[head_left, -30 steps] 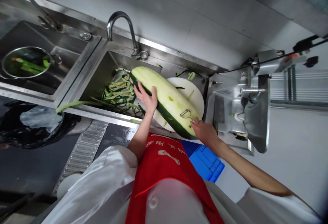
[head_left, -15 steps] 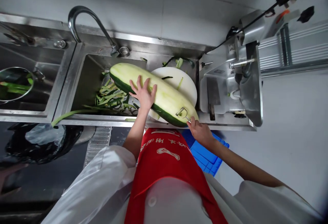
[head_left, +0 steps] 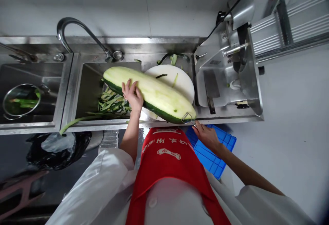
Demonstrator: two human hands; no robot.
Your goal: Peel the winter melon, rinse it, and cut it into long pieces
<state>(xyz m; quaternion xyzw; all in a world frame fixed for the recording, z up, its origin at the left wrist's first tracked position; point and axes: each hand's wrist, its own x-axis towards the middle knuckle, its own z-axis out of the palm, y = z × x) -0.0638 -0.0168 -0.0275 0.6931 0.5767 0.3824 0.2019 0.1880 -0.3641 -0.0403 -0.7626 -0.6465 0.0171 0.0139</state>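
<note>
A large winter melon (head_left: 151, 87) lies slantwise, its left end over the sink basin and its right part on a round white cutting board (head_left: 183, 81). Its upper face is peeled pale, while dark green skin shows along the lower side. My left hand (head_left: 133, 96) rests on the melon's left half, fingers extended over the peeled surface and slightly apart. A wire-framed peeler (head_left: 187, 118) is in my closed right hand (head_left: 205, 135), its head against the melon's right end. A small green patch shows near that end.
Peel strips (head_left: 113, 103) lie in the basin (head_left: 89, 81) under a curved faucet (head_left: 82, 27). Left of it, another sink holds a strainer (head_left: 22, 101) with greens. A cleaver (head_left: 211, 87) lies by a slicing machine (head_left: 239, 70). Below are a blue crate (head_left: 216, 153) and a black bin bag (head_left: 59, 153).
The peeler and my right hand have moved toward the melon's lower right end. My left hand has shifted left along the melon, its fingers less spread. The camera view has tilted slightly.
</note>
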